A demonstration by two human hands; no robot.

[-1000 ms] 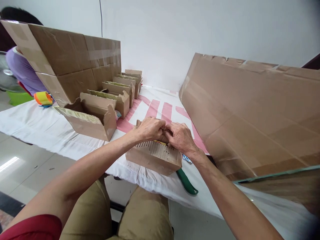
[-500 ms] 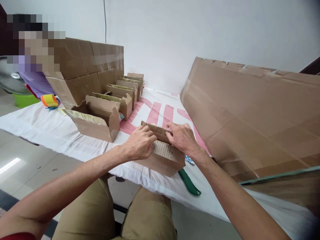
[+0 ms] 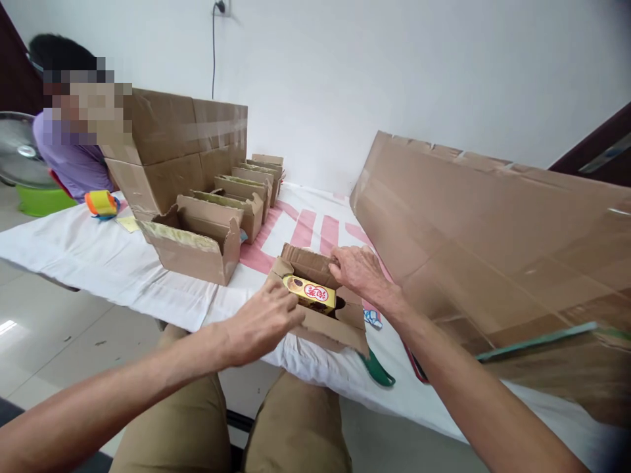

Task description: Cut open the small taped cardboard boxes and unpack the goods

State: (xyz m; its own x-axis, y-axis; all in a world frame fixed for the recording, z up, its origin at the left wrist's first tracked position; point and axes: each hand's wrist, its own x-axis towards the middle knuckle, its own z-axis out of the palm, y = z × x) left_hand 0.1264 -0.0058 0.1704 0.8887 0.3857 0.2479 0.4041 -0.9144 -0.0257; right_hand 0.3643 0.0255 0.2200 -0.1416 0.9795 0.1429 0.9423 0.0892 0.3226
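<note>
A small cardboard box point(image 3: 340, 332) stands on the cloth in front of me with its top flaps apart. Inside it lies a yellow printed packet point(image 3: 315, 293) with a red emblem. My left hand point(image 3: 263, 320) is closed at the box's near left edge, fingers curled on the cardboard; its fingertips are partly hidden. On the far flap point(image 3: 310, 261), near its right end, my right hand point(image 3: 359, 270) has thumb and fingers pinched. A green curved handle point(image 3: 378, 372) sticks out beside the box's right end.
Several open cardboard boxes point(image 3: 197, 259) run in a row at the left, beside a stack of large cartons point(image 3: 167, 131). A big cardboard panel point(image 3: 468, 230) leans at the right. A yellow-orange tape roll point(image 3: 101, 204) lies left. A person in a purple top point(image 3: 73, 164) sits behind.
The small box's flaps have come apart, so the yellow packet now shows. My left hand moved nearer to me and left; my right hand stays at the far flap. The view shifted slightly.
</note>
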